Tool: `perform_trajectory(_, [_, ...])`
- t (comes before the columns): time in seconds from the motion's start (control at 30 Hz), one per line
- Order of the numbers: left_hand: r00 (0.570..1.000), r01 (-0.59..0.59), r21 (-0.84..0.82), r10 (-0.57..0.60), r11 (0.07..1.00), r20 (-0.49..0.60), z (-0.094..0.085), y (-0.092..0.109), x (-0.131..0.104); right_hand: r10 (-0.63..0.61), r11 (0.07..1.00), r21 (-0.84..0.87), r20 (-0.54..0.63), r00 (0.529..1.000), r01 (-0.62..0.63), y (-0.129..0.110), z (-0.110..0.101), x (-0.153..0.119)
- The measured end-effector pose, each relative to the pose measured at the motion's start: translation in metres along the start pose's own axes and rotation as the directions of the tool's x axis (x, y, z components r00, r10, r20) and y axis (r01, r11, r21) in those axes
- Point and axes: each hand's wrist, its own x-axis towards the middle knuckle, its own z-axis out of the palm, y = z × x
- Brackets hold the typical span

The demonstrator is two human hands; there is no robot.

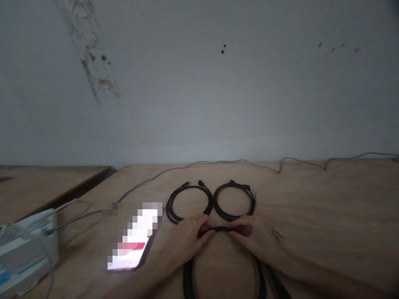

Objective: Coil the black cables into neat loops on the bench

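A large coil of black cable [188, 279] lies nearest to me, its lower part cut off by the frame. My left hand [195, 233] pinches the top of this coil between thumb and fingers. A short way to the right, my right hand [251, 234] grips the same stretch of cable. Just beyond my hands are two smaller black cable coils: the left coil [169, 206] has two loose connector ends, and the right coil [215, 199] has its connectors at the top. A thin dark twist of wire [277, 235] rests on the wood to the right of my right hand.
On the wooden table [327, 207], a phone with a lit, partly blurred screen [132, 245] lies to the left. A white box-like device [46, 245] sits at the far left, with a grey cord [137, 187] running from it along the wall [199, 104].
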Motion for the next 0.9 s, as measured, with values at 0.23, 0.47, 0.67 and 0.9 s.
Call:
perform_trajectory(0.23, [1.0, -0.012, -0.006, 0.012, 1.0, -0.009, 0.002, -0.002, 0.001, 0.086, 0.987, 0.136, 0.005, 0.996, -0.086, 0.008, 0.006, -0.004])
perform_trajectory(0.47, [1.0, 0.009, -0.005, -0.009, 1.0, 0.001, 0.001, 0.0, 0.002, 0.091, 0.991, 0.101, -0.045, 0.995, -0.086, 0.004, 0.004, -0.007])
perform_trajectory(0.67, [1.0, 0.008, -0.026, -0.007, 1.0, 0.014, -0.001, -0.001, 0.002, -0.002, 0.997, -0.081, -0.046, 0.999, -0.002, -0.001, -0.003, -0.005])
perform_trajectory(0.9, [1.0, 0.007, -0.032, -0.007, 0.999, 0.0, -0.001, 0.0, 0.001, -0.015, 0.998, -0.067, -0.058, 0.998, 0.011, 0.001, -0.003, -0.006])
